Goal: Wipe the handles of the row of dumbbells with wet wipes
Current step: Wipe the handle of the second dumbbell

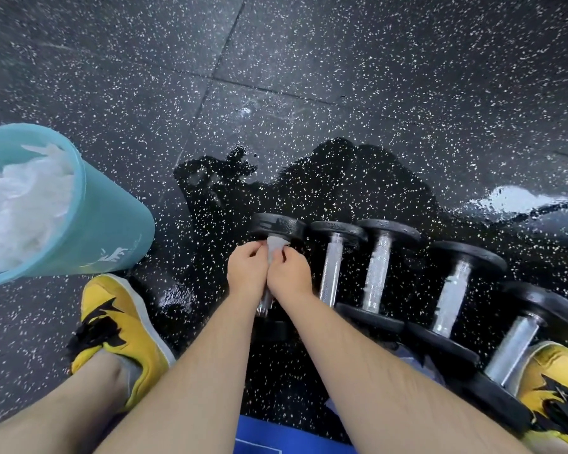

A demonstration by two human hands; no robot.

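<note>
Several black dumbbells with chrome handles lie side by side on the floor. Both hands are on the leftmost dumbbell (277,226). My left hand (247,270) and my right hand (289,273) sit together over its handle, each pinching an edge of a white wet wipe (275,247) near the far weight head. Most of that handle is hidden under my hands; a short chrome piece (265,304) shows below them. The neighbouring handles (331,270) (377,273) (451,294) (513,345) are bare.
A teal bin (112,224) full of crumpled white wipes stands at the left. My yellow shoes (122,332) (551,381) flank the dumbbells. The speckled black rubber floor (276,93) is wet around the row, with a puddle (512,199) at the right. A blue mat (276,437) lies at the bottom.
</note>
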